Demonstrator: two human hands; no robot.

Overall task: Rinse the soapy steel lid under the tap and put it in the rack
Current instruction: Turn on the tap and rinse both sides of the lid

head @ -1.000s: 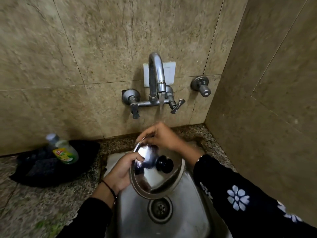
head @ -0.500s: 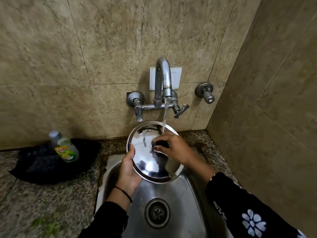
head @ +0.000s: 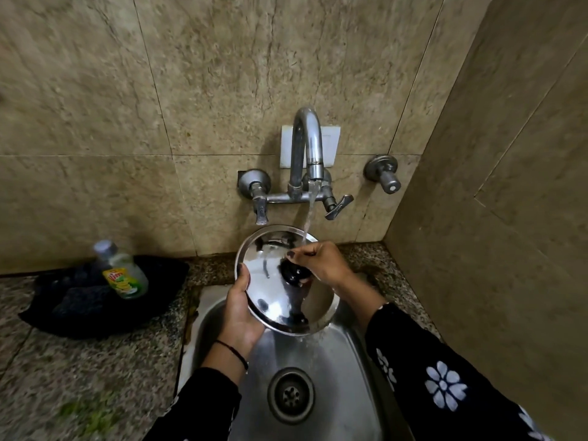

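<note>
Rinsing under way: left hand [head: 239, 316] grips the steel lid [head: 273, 294] by its rim, right hand [head: 321, 262] pinches the knob [head: 294, 272] beneath the running tap [head: 307, 148]; no rack in sight.

One steel lid [head: 280, 281], one tap [head: 307, 160], one sink [head: 343, 393], one soap bottle [head: 122, 272], two hands.

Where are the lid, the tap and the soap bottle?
lid [head: 270, 297], head view, bare steel left of the knob
tap [head: 307, 135], head view, curved spout
soap bottle [head: 125, 275], head view, yellow label
</note>
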